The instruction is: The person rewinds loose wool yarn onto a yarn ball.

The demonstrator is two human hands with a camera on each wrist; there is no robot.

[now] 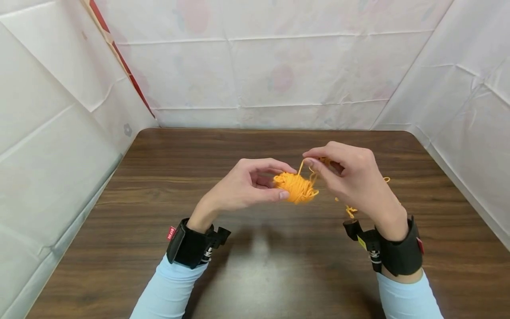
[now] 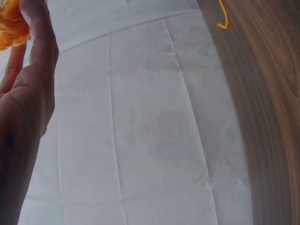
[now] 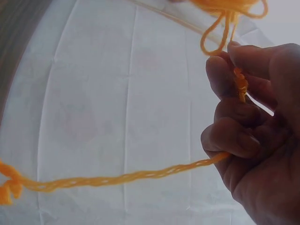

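- Head view: a small ball of orange yarn [image 1: 296, 187] is held above the table [image 1: 255, 274] between the thumb and fingers of the left hand [image 1: 243, 186]. The loose strand [image 1: 350, 210] is pinched by the right hand [image 1: 350, 177] just beside the ball. Much appears already wound; only a short tail seems left hanging below the right fingers. Open tabletop lies on all sides, with white sheeted walls [image 1: 59, 133] well apart.
- Left wrist view: the left fingers [image 2: 40, 37] are curled against the yarn at the frame corner.
- Right wrist view: the right fingers [image 3: 234, 136] are closed on the strand, which trails away leftward.
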